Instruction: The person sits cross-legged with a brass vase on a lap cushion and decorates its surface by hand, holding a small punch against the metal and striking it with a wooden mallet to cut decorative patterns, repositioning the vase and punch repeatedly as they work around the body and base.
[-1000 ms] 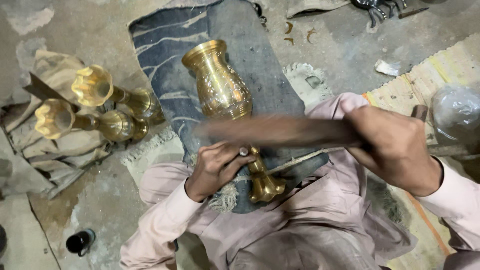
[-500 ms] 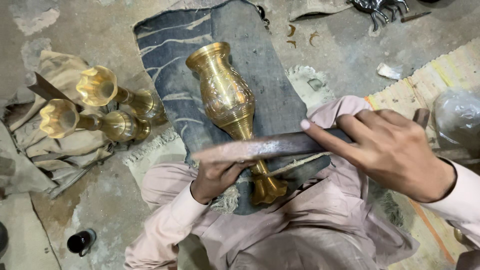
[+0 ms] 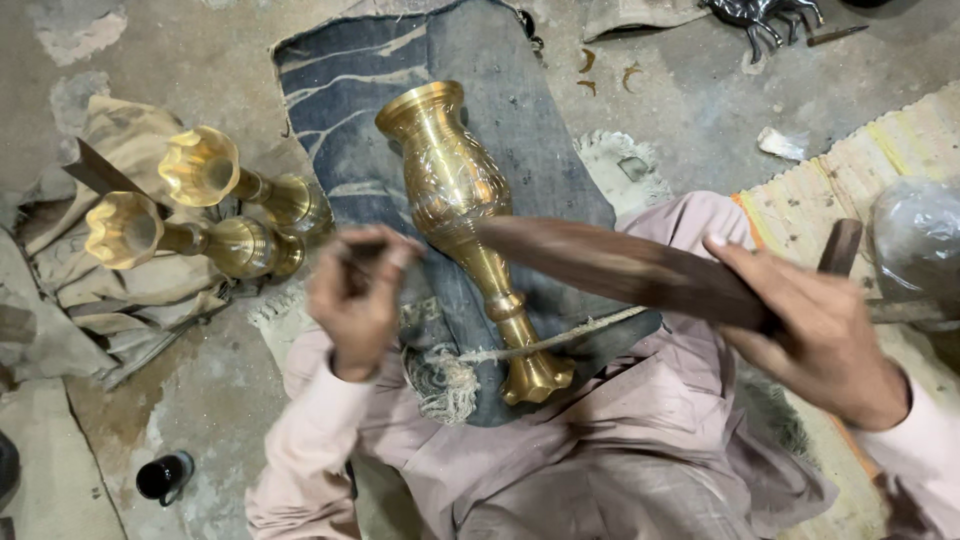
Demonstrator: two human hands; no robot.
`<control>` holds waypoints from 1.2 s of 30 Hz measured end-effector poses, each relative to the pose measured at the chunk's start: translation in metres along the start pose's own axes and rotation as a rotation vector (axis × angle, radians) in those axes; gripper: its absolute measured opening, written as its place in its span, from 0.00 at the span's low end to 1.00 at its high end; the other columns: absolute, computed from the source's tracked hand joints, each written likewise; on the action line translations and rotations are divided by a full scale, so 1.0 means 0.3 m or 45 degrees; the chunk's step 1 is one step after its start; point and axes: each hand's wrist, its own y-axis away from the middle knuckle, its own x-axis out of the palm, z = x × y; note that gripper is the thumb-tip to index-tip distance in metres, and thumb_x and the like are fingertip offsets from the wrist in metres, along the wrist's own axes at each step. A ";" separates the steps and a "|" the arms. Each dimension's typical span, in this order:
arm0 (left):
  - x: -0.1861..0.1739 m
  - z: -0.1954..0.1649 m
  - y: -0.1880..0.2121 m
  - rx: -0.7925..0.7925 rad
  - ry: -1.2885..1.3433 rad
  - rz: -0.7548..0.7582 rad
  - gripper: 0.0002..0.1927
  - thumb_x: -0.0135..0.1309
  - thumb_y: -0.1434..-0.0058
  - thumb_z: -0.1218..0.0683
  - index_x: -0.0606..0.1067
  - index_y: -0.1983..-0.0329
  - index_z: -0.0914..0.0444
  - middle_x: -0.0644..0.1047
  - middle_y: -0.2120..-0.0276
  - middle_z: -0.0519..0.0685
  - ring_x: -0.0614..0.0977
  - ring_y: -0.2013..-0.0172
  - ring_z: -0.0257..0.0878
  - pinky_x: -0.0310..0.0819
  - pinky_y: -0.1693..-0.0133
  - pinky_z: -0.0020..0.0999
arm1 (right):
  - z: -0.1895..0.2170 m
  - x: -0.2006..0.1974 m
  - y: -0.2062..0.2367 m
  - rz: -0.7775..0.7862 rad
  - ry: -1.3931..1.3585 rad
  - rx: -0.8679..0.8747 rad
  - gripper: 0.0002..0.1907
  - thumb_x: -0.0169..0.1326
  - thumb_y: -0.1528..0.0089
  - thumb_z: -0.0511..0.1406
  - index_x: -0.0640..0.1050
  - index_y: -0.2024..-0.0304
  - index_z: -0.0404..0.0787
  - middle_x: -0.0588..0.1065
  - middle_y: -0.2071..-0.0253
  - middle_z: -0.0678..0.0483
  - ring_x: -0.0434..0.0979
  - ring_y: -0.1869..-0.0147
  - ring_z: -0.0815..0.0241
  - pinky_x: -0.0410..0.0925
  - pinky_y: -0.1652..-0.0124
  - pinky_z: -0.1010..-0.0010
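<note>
A tall engraved brass vase (image 3: pixel 455 190) lies across a dark blue cloth (image 3: pixel 520 130) on my lap, mouth away from me, foot (image 3: pixel 535 378) toward me. A thin cord (image 3: pixel 560 340) crosses its stem. My right hand (image 3: pixel 815 335) grips a long dark wooden stick (image 3: pixel 610 265) that reaches over the vase's neck. My left hand (image 3: pixel 360 295) hovers blurred just left of the vase, fingers curled; something small and dark may be pinched in them, but I cannot tell.
Two more brass vases (image 3: pixel 215 185) (image 3: pixel 170 235) lie on a beige cloth at the left. A small black bottle (image 3: pixel 163 477) stands on the concrete floor. A woven mat (image 3: pixel 850 180) and a shiny wrapped bundle (image 3: pixel 918 240) are at the right.
My left hand has left the vase's stem and moved up and left. The stick has swung from below the vase body to across its neck.
</note>
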 end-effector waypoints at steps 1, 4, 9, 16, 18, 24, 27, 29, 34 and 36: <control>-0.023 0.002 -0.042 0.002 -0.123 -0.010 0.08 0.57 0.27 0.62 0.71 0.48 0.66 0.80 0.57 0.51 0.86 0.58 0.38 0.86 0.55 0.34 | -0.008 0.027 0.032 -0.067 -0.183 0.043 0.39 0.64 0.47 0.31 0.69 0.32 0.42 0.79 0.54 0.48 0.81 0.60 0.60 0.73 0.64 0.69; -0.077 0.021 -0.178 -0.063 -0.203 -0.004 0.08 0.54 0.24 0.59 0.69 0.47 0.65 0.79 0.59 0.50 0.83 0.62 0.36 0.83 0.58 0.31 | 0.012 0.154 0.121 -0.067 -0.771 0.204 0.39 0.67 0.45 0.33 0.68 0.33 0.40 0.83 0.53 0.51 0.82 0.64 0.70 0.74 0.67 0.74; -0.082 0.086 -0.352 -0.228 -0.251 0.109 0.11 0.51 0.24 0.55 0.70 0.44 0.65 0.76 0.57 0.45 0.78 0.61 0.31 0.76 0.57 0.26 | 0.142 0.301 0.258 0.122 -1.115 0.647 0.29 0.67 0.45 0.29 0.77 0.41 0.38 0.81 0.59 0.51 0.81 0.58 0.64 0.75 0.60 0.69; -0.019 0.162 -0.424 -0.349 -0.007 0.290 0.10 0.57 0.25 0.54 0.76 0.53 0.68 0.75 0.58 0.41 0.74 0.57 0.27 0.71 0.52 0.23 | 0.236 0.364 0.252 0.295 -1.333 0.889 0.38 0.67 0.47 0.28 0.69 0.35 0.38 0.79 0.60 0.56 0.73 0.62 0.70 0.71 0.62 0.74; -0.013 0.166 -0.427 -0.413 0.017 0.234 0.11 0.61 0.27 0.53 0.77 0.56 0.68 0.76 0.63 0.40 0.73 0.61 0.26 0.69 0.56 0.22 | 0.239 0.366 0.252 0.349 -1.364 0.958 0.37 0.67 0.46 0.28 0.70 0.34 0.39 0.79 0.65 0.55 0.76 0.64 0.69 0.72 0.62 0.73; 0.015 0.108 -0.472 -0.271 -0.643 0.244 0.12 0.65 0.35 0.53 0.83 0.59 0.68 0.81 0.70 0.47 0.79 0.70 0.31 0.73 0.65 0.28 | 0.200 0.410 0.276 0.249 -1.320 0.878 0.36 0.66 0.45 0.28 0.70 0.35 0.36 0.77 0.57 0.57 0.74 0.60 0.70 0.71 0.59 0.75; 0.040 0.071 -0.503 -0.205 -1.003 0.308 0.12 0.68 0.39 0.53 0.83 0.59 0.66 0.82 0.69 0.52 0.82 0.71 0.38 0.75 0.66 0.35 | 0.184 0.441 0.277 0.258 -1.226 0.905 0.35 0.66 0.46 0.27 0.72 0.36 0.36 0.76 0.65 0.56 0.73 0.62 0.69 0.69 0.61 0.74; 0.049 0.049 -0.530 -0.128 -0.983 0.381 0.13 0.67 0.39 0.54 0.82 0.53 0.65 0.83 0.63 0.52 0.85 0.65 0.40 0.79 0.60 0.38 | 0.180 0.450 0.272 0.277 -1.230 0.928 0.35 0.66 0.47 0.27 0.72 0.36 0.36 0.76 0.66 0.55 0.74 0.64 0.68 0.69 0.63 0.74; 0.052 -0.061 -0.480 0.083 -0.941 0.660 0.13 0.55 0.32 0.63 0.77 0.45 0.67 0.76 0.52 0.56 0.81 0.52 0.44 0.82 0.50 0.37 | 0.182 0.438 0.252 0.214 -1.333 0.976 0.34 0.64 0.48 0.26 0.71 0.39 0.37 0.78 0.61 0.58 0.76 0.64 0.68 0.71 0.64 0.74; 0.070 -0.120 -0.418 0.134 -0.770 0.841 0.13 0.55 0.34 0.63 0.77 0.46 0.66 0.77 0.52 0.55 0.82 0.52 0.44 0.83 0.50 0.36 | 0.179 0.432 0.246 0.180 -1.353 1.005 0.29 0.63 0.47 0.26 0.72 0.42 0.36 0.78 0.63 0.57 0.76 0.67 0.68 0.71 0.67 0.74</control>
